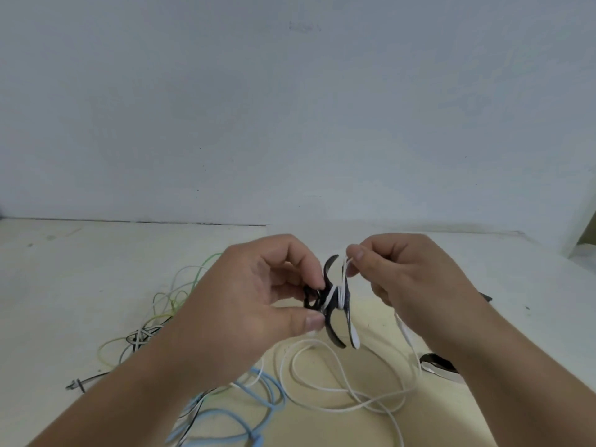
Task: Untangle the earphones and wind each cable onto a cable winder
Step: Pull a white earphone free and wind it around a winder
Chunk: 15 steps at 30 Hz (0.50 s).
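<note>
While the left hand grips the black cable winder, the right hand's fingers pinch the white cable above it.

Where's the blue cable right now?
Head view, bottom centre: the blue cable lies loose on the table beside the left forearm, left of the looped white cable.

Cream tabletop against a pale grey wall, an olive-brown corner at the far right edge

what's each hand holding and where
The left hand pinches the black cable winder by its left side; the right hand pinches the white cable just above the winder.
</note>
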{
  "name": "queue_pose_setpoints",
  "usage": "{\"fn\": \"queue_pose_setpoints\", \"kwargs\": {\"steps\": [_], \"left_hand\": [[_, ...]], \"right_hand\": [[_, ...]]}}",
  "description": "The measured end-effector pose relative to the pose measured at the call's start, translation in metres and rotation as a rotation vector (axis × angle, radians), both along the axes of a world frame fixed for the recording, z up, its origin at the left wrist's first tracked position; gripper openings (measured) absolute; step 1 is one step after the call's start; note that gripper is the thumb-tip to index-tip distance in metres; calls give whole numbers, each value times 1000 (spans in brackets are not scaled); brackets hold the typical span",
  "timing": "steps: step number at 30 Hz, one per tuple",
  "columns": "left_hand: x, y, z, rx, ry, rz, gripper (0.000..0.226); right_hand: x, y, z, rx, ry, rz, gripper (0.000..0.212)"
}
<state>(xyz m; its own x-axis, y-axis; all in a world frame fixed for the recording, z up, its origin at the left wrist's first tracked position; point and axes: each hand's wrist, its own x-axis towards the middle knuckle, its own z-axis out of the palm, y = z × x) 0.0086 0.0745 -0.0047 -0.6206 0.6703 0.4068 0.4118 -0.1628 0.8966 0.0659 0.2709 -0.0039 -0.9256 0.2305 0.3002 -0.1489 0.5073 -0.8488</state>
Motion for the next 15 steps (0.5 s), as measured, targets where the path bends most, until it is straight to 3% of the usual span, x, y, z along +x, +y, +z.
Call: {"fn": "queue_pose_setpoints", "kwargs": {"steps": [7,15], "left_hand": [[-2,0,-1,98,-59,-37,38],[-7,3,-6,133,-57,328,34]], "right_hand": [[-1,-8,-4,75,-244,135,45],[2,-10,-8,34,-368,444,34]]}}
